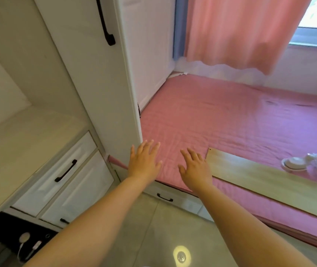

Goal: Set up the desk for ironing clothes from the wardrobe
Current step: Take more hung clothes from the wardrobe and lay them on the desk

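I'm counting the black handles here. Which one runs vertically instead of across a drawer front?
The long black handle on the tall wardrobe door, top of view. The others are short pulls lying across drawer fronts lower down.

We see tall white wardrobe door with black bar handle [88,60] | salmon-pink curtain [236,31] beside bright window [315,18] | pink-sheeted bed [221,116] | glossy grey tiled floor [153,228]

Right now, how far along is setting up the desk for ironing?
Early. Done: a wooden board and a white iron with its cord lie on the pink bed cover. In hand: nothing; the left hand and right hand are open, reaching over the bed edge. Left: the desk top is bare, the wardrobe door is shut, no clothes show.
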